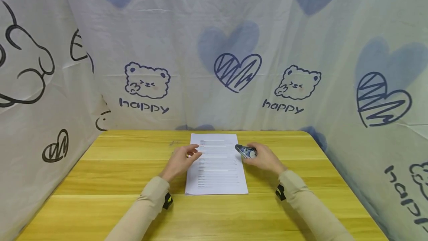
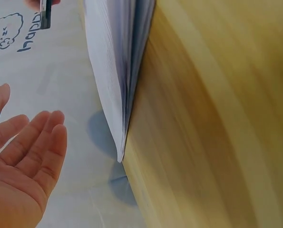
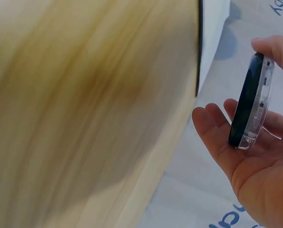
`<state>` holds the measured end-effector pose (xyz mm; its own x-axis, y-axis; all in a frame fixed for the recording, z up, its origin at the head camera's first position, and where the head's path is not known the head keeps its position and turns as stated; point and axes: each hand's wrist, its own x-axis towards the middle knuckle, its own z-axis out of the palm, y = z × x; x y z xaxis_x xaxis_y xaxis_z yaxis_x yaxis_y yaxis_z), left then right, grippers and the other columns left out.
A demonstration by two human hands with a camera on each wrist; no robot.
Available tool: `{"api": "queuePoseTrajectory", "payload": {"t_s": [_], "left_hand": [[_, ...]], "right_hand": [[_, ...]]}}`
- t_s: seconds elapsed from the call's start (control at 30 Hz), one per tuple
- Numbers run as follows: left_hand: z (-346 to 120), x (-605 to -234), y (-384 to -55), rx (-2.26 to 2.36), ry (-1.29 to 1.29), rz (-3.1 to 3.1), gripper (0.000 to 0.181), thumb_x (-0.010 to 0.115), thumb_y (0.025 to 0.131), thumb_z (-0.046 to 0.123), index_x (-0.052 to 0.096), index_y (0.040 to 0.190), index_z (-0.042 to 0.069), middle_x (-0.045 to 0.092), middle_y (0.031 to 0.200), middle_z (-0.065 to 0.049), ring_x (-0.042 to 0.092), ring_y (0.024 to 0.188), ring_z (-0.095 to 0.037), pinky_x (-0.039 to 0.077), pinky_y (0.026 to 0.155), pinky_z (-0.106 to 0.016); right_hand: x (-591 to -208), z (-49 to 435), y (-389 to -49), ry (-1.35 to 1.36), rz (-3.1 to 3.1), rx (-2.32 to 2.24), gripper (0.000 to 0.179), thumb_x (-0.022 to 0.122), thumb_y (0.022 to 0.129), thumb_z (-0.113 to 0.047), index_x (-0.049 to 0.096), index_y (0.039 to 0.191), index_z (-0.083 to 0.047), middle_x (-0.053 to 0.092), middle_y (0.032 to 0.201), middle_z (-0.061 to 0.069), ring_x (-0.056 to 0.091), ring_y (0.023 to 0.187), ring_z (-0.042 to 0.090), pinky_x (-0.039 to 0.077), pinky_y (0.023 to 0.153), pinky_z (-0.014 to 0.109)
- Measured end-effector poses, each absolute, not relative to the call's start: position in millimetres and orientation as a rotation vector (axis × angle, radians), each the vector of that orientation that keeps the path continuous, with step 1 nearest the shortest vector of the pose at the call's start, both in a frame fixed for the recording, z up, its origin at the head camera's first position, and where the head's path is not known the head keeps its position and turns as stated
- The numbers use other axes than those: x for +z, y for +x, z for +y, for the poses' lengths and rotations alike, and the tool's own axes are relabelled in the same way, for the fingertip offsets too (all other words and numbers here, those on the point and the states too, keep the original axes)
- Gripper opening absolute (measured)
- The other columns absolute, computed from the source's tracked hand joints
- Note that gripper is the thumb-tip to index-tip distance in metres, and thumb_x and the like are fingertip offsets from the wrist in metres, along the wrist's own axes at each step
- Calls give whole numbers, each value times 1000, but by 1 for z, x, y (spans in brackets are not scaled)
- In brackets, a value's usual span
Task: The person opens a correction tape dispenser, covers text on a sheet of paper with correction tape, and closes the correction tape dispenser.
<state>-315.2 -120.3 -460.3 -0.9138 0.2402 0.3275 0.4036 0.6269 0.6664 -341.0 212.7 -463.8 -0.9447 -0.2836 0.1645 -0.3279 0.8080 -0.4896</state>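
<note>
A stack of printed white sheets (image 1: pixel 217 181) lies on the wooden table (image 1: pixel 133 211); its layered edge shows in the left wrist view (image 2: pixel 117 71). My left hand (image 1: pixel 180 161) hovers at the stack's left edge, fingers extended and holding nothing; in the left wrist view its palm (image 2: pixel 17 185) appears apart from the paper. My right hand (image 1: pixel 265 158) grips a smartphone (image 1: pixel 246 151) by its edges, above the stack's right edge. In the right wrist view the phone (image 3: pixel 249 102) shows a dark screen and a clear case, between thumb and fingers.
A white cloth (image 1: pixel 187 103) with hearts, bears and "happy" lettering hangs behind the table and along both sides. Bare wood extends left, right and in front of the paper. A faint dark mark (image 1: pixel 174 143) lies on the table left of the stack.
</note>
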Motion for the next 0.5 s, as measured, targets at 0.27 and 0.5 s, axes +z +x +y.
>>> {"api": "queuePoseTrajectory", "payload": {"t_s": [0.27,0.5], "left_hand": [[-128,-464,-317,-1071,-460,-2656,41,66,95,25,63,126,-2,69,117,-18,69,98,-28,57,81,-39],[-133,-463,-319,-1068,-438,-2642,40,64,96,25,63,127,-1,68,119,-20,65,108,-31,54,89,-43]], "right_hand": [[-469,234,-347,392,-2933,743,65,79,79,-37,56,129,-2,65,112,14,60,92,22,51,82,40],[-471,250,-351,271,-2995,640,69,76,80,-41,55,130,1,66,109,16,60,87,23,51,76,39]]}}
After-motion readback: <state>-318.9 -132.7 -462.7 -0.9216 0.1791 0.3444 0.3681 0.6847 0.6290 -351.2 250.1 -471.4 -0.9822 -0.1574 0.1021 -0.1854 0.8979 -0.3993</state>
